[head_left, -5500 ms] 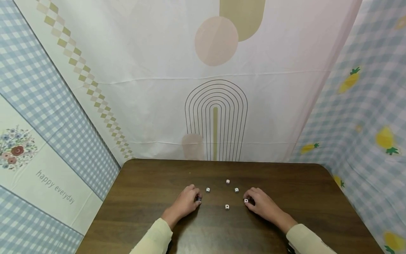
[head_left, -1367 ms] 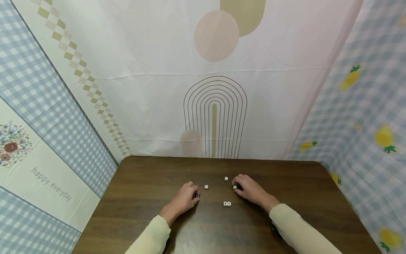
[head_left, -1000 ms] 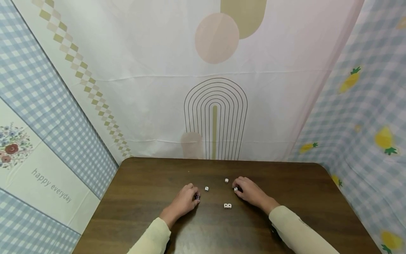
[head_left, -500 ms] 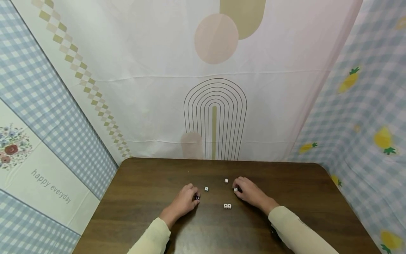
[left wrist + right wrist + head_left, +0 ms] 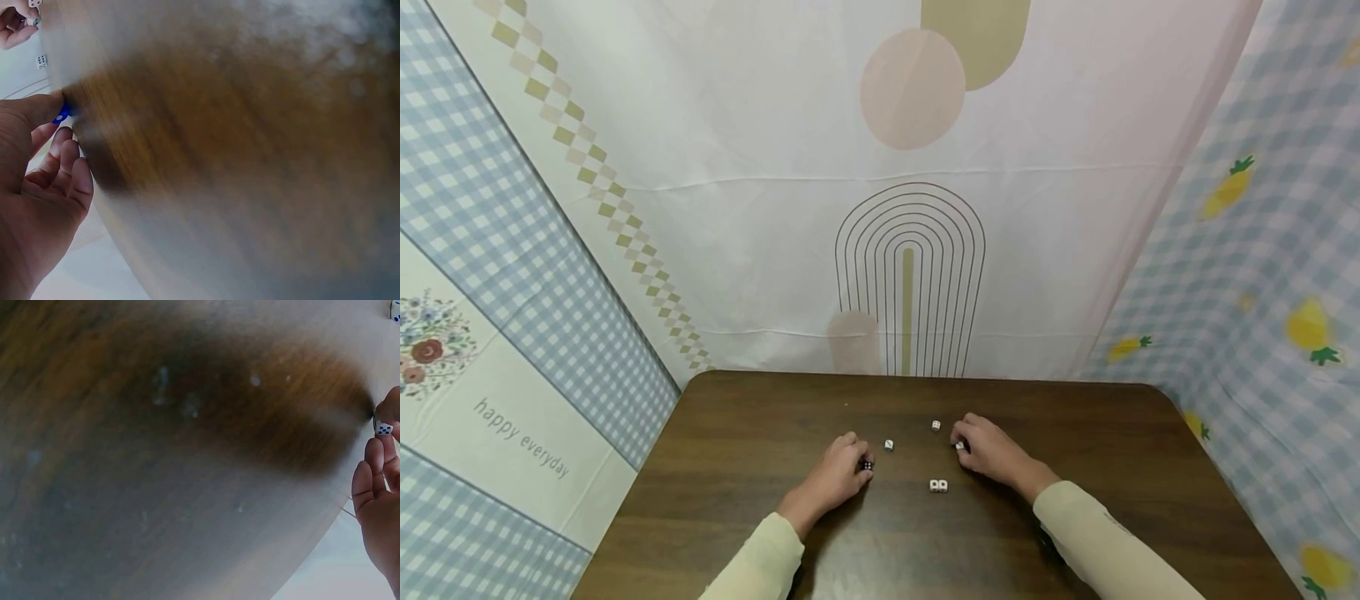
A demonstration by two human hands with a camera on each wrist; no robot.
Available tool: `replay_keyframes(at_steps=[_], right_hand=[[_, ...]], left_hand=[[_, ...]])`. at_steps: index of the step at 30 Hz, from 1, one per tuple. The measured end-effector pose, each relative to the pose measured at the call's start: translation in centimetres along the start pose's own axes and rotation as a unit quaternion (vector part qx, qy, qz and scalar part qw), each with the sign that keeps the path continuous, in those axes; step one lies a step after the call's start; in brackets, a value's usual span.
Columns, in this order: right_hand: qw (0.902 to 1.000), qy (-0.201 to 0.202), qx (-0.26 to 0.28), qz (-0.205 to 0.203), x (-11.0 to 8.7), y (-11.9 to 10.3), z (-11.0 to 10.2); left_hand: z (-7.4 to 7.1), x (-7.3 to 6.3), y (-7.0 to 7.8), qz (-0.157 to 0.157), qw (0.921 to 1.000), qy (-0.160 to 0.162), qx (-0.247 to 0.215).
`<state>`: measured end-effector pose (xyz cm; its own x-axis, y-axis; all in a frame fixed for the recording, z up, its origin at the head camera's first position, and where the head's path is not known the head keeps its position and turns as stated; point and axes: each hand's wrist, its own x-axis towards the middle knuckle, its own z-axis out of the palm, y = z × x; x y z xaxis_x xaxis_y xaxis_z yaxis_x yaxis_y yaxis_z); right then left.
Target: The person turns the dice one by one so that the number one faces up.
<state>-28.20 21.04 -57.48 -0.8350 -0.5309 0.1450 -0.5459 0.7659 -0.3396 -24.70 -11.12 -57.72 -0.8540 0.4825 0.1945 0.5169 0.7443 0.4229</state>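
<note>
My left hand (image 5: 833,475) rests on the table and pinches a dark blue die (image 5: 61,114) with white pips between thumb and finger. On the right, my right hand (image 5: 994,450) holds a white die (image 5: 384,429) the same way, its dark pips showing in the right wrist view. One white die (image 5: 889,446) lies just right of the left hand. Another white die (image 5: 936,425) sits farther back, left of the right fingertips. Two white dice (image 5: 938,486) stand side by side nearer the front, between the hands.
Everything lies on a brown wooden table (image 5: 760,417) with rounded back corners. A white patterned cloth (image 5: 760,250) hangs behind it. Blue checked cloths hang at the left and on the right side (image 5: 1247,292).
Earlier the right hand held a different white die, which now sits beside the front one; the hand moved back to another white die and has just shifted it slightly right. The left hand stays put.
</note>
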Motion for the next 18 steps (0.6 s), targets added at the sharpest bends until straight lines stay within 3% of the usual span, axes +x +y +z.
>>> replay_keyframes(at_steps=[10,18], right_hand=[[0.9989,-0.019,0.019,0.038,0.19,-0.54,0.05],[0.9975,-0.010,0.046,0.052,-0.16,-0.14,0.24]], left_hand=[[-0.11,0.09,0.12,0.001,1.0000,0.001,-0.001],[0.04,0.02,0.04,-0.003,1.0000,-0.002,-0.001]])
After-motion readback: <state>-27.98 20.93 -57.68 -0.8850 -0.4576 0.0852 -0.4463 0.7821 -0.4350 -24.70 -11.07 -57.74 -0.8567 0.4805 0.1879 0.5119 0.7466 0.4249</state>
